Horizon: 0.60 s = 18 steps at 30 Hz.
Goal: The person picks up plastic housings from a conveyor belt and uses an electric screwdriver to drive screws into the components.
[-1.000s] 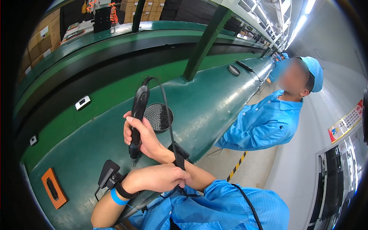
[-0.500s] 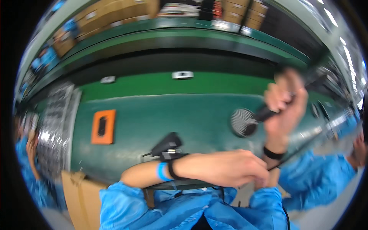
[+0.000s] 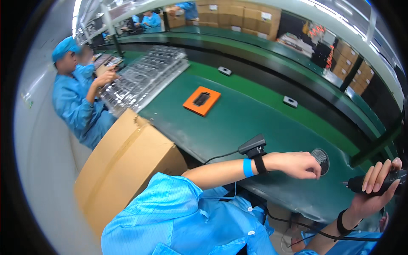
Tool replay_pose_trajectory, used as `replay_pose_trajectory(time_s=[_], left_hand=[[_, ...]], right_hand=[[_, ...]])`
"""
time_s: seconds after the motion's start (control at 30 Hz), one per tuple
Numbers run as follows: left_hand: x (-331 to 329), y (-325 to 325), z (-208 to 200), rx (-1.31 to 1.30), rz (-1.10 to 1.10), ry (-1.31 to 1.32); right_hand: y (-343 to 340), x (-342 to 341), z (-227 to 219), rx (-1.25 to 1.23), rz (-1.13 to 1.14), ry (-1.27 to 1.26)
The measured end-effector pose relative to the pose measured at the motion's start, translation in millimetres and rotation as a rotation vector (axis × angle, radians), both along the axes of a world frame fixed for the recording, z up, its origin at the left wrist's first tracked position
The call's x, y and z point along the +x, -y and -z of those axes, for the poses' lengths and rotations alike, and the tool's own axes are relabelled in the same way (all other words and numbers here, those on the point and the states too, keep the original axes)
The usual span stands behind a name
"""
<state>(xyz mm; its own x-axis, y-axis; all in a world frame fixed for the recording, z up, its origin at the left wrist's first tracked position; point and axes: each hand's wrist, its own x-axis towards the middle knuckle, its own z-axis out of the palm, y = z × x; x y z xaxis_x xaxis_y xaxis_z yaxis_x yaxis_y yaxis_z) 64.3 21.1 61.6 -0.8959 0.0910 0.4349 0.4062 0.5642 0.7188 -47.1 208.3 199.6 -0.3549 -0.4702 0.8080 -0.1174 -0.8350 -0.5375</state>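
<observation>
My right hand (image 3: 374, 187), at the right edge, is wrapped round a black electric screwdriver (image 3: 384, 182) whose thin bit points left. My left hand (image 3: 299, 165) reaches over the bench beside a round silvery dish with a textured surface (image 3: 321, 160). Its fingers are curled in, and whatever they hold, if anything, is hidden. On the left wrist are a blue band (image 3: 247, 168) and a black strap, with a black corded device (image 3: 253, 145) beside them. Farther left lies an orange holder (image 3: 201, 101) with a dark oblong part in its middle.
The green bench (image 3: 255, 123) runs diagonally. Stacked clear plastic trays (image 3: 146, 78) stand at its far left, near a co-worker in blue (image 3: 78, 97). A large cardboard box (image 3: 127, 157) stands left of me. Small white devices (image 3: 290, 101) sit on the bright green strip. A black cable (image 3: 306, 229) hangs by my right arm.
The view has swung left, showing more of the co-worker and box. My right hand has moved the screwdriver away from the round dish, and my left hand has come up beside that dish.
</observation>
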Motion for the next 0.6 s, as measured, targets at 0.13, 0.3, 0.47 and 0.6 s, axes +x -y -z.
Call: replay_pose_trajectory(time_s=[0.13,0.3,0.47,0.6], left_hand=[[38,6,18,-0.029,-0.158,0.025],[80,4,29,-0.002,-0.258,0.111],[93,-9,17,0.038,-0.207,0.088],[89,6,10,0.061,-0.316,0.049]], right_hand=[[-22,20,-5,-0.048,-0.046,-0.022],[-30,48,-11,-0.103,-0.211,-0.040],[-20,70,-28,-0.178,-0.378,-0.056],[0,91,-26,-0.128,-0.410,-0.141]])
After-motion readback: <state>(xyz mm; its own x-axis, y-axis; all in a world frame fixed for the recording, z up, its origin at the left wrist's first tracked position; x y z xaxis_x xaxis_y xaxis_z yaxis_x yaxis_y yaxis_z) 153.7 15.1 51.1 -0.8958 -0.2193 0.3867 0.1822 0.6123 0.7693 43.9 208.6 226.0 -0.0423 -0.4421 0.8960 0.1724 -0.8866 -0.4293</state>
